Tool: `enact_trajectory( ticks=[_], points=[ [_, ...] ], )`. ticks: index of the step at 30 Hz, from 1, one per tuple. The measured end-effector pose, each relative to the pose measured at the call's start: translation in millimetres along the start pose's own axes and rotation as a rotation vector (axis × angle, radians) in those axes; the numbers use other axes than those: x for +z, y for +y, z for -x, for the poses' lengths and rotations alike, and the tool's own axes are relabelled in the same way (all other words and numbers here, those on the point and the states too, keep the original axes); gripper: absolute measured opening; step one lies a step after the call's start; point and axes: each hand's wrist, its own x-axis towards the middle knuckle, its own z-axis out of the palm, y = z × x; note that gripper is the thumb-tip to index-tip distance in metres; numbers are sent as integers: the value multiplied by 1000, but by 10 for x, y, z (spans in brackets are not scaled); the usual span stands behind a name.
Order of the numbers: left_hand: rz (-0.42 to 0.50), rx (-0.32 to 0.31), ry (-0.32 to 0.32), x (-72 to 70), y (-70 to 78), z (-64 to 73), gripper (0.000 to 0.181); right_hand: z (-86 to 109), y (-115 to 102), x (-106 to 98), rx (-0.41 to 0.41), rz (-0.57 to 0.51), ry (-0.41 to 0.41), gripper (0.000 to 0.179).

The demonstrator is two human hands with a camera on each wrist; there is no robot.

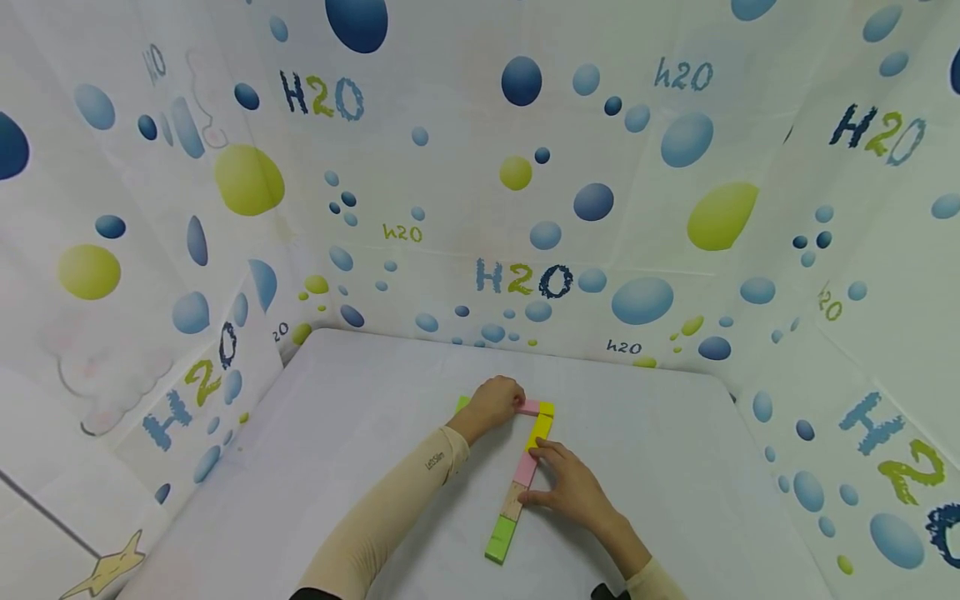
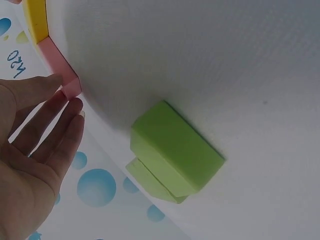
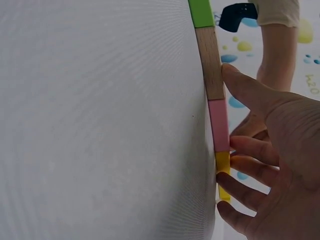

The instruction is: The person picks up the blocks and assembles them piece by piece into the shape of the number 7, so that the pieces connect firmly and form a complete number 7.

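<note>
Blocks lie end to end in a row on the white table. From the near end come a green block [image 1: 501, 539], a plain wooden block [image 1: 512, 502], a pink block [image 1: 526, 469] and a yellow block [image 1: 539, 432]. At the far corner, yellow [image 1: 547, 408] meets another pink block [image 2: 60, 64] that extends left. My left hand [image 1: 491, 407] pinches that pink block's free end between thumb and fingers. Along the row's right side lies my right hand [image 1: 573, 487], its thumb touching the wooden block and its spread fingers beside the pink and yellow blocks.
Green blocks [image 2: 175, 150] lie to the left of my left hand, apart from the row, partly hidden by that hand in the head view. White cloth walls [image 1: 450, 167] printed with bubbles surround the table [image 1: 660, 467] at the back and sides.
</note>
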Motion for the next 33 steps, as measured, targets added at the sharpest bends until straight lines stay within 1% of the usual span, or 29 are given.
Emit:
enact_trajectory(
  ticks=[8, 22, 26, 29, 33],
  points=[
    [2, -6, 2, 6, 2, 4, 16, -3, 11, 12, 5, -3, -3, 85],
    [8, -7, -13, 4, -10, 30, 16, 9, 0, 22, 6, -4, 2, 84],
    [31, -14, -17, -7, -28, 48, 18, 4, 6, 27, 11, 6, 0, 85],
    [57, -24, -9, -26, -49, 61, 19, 0, 12, 31, 13, 12, 0, 85],
    [81, -24, 1, -55, -78, 84, 21, -3, 30, 43, 12, 29, -3, 85]
  ],
)
